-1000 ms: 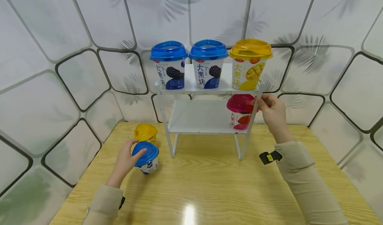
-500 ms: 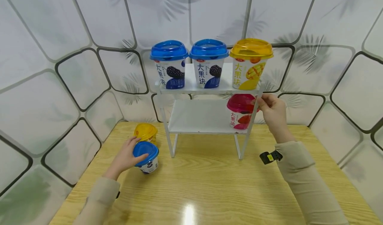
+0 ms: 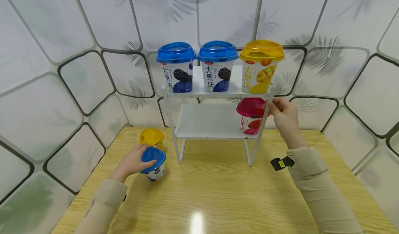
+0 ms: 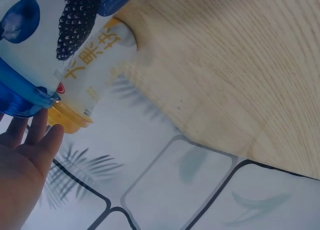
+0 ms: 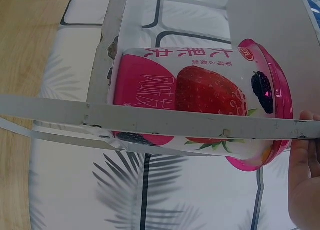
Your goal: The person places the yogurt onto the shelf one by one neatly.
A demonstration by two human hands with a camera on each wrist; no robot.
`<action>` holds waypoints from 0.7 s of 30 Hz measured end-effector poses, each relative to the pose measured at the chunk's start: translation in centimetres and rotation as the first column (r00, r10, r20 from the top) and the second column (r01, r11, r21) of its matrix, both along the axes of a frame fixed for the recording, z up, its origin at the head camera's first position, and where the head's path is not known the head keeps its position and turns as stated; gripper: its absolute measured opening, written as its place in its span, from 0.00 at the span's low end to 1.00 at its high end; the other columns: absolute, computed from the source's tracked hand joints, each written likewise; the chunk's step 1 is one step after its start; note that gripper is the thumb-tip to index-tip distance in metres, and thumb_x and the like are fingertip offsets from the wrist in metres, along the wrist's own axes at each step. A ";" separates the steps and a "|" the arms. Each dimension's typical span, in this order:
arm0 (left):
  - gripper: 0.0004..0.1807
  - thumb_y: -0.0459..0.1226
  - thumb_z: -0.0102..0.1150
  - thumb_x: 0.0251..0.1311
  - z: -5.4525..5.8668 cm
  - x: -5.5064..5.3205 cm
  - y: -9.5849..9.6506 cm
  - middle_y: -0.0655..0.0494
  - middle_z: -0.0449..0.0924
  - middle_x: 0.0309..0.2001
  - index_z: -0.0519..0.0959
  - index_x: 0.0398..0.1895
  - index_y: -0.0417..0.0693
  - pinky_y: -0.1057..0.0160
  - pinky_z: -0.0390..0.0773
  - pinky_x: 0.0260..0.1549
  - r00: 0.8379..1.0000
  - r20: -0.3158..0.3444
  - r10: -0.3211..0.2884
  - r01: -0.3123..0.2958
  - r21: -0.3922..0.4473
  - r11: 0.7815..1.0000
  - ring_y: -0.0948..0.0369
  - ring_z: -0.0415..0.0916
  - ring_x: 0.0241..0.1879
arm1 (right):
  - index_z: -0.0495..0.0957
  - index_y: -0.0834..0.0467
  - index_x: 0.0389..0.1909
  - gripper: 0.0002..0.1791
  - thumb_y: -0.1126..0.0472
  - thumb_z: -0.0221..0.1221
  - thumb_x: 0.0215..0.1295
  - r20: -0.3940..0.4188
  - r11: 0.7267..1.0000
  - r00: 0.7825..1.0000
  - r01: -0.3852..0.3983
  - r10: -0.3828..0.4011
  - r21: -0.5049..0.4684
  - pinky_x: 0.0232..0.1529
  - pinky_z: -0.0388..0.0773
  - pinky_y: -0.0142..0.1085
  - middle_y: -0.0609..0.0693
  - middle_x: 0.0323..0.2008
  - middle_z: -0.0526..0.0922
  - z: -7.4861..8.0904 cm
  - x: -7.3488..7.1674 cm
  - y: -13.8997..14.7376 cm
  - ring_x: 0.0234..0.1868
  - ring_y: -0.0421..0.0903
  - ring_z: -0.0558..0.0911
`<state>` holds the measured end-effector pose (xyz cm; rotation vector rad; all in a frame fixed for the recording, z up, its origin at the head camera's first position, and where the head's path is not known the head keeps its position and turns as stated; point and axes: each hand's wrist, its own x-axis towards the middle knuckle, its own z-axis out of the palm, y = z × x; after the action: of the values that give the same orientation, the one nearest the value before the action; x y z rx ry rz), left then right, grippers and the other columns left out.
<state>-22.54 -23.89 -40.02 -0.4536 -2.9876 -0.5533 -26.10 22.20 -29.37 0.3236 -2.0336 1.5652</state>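
Note:
In the head view my left hand (image 3: 134, 161) holds a blue-lidded yogurt cup (image 3: 156, 171) by its lid, thumb in front, fingers on the far side. The cup stands on the wooden table with a yellow-lidded yogurt cup (image 3: 151, 137) just behind it. The left wrist view has fingertips (image 4: 52, 135) right at the blue lid's rim. My right hand (image 3: 285, 118) is at the right post of a white two-tier shelf (image 3: 205, 119), fingertips at the lid of a pink strawberry yogurt cup (image 3: 249, 123) on the lower tier. That post partly hides this grip.
On the upper tier stand two blue-lidded blackberry yogurt cups (image 3: 180, 78) and a yellow-lidded mango yogurt cup (image 3: 258, 71). The shelf's thin legs rest on the wooden table (image 3: 218, 196). Patterned cloth walls (image 3: 93, 26) surround the table's back and sides.
My left hand has come in over the blue-lidded cup on the table, its fingers now reaching round the lid. The right hand and the pink cup have stayed put.

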 end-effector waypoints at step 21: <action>0.52 0.69 0.47 0.43 -0.5 0.5 0.1 0.31 0.60 0.53 0.60 0.58 0.34 0.40 0.67 0.41 0.979 -0.024 0.203 -0.203 0.004 0.979 0.39 0.60 0.50 | 0.72 0.73 0.36 0.12 0.65 0.51 0.62 -0.004 1.000 1.000 0.008 -0.008 0.003 0.30 0.73 0.25 0.38 0.24 0.79 -0.1 0.1 -0.1 0.25 0.38 0.75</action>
<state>-22.03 -23.76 -40.52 -0.1499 -2.9615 -0.5268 -26.03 22.07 -29.44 0.3190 -2.0318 1.5556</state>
